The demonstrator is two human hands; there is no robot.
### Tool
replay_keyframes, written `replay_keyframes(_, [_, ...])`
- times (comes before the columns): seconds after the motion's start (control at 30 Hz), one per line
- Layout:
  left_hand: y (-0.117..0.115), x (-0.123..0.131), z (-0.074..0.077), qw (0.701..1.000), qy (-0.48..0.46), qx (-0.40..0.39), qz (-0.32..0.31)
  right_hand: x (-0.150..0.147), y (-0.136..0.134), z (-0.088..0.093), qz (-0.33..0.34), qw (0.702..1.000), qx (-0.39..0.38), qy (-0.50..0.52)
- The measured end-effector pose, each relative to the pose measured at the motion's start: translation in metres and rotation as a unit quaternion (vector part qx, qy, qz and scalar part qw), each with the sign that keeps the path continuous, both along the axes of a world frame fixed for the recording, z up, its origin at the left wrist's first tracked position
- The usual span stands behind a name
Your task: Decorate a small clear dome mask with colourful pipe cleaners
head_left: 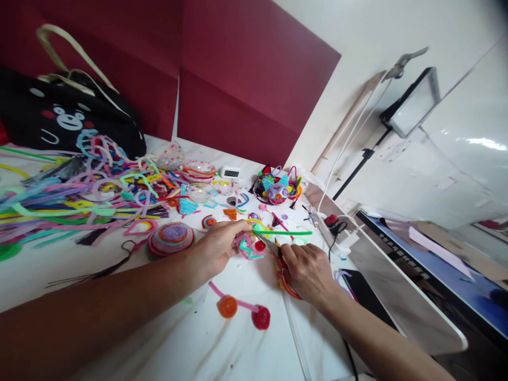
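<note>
My left hand [220,244] pinches a small pipe-cleaner piece [251,247] of pink, teal and red loops. A straight green pipe cleaner [289,233] sticks out from it to the right. My right hand [307,264] is closed around orange-handled scissors [283,275], whose metal blades reach up to the piece beside the green stem. Whether the blades touch it I cannot tell. Below the hands lies a pink pipe cleaner with an orange coil [227,306] and a red coil [261,317]. Left of my left hand rests a domed purple-and-orange coil [171,238].
A tangled heap of pipe cleaners [99,196] spreads over the left of the white table. Behind it stands a black bag [67,116]. A small digital clock [230,172] and a finished-looking colourful figure [275,188] are at the back. A power strip [337,235] with cables lies right.
</note>
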State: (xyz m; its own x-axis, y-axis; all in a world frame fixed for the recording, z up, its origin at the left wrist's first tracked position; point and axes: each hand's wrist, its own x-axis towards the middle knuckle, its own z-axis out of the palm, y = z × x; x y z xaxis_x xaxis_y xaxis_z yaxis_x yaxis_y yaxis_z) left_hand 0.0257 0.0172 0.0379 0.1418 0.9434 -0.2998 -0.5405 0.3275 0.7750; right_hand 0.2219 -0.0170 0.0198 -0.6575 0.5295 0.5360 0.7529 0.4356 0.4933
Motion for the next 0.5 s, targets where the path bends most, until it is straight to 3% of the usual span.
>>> replay_keyframes(0.5, [0.0023,-0.0014,-0.0068,0.999,0.006,0.037,0.003,0.0017,0.0021,-0.0005,0.012,1.0,-0.011,-0.009])
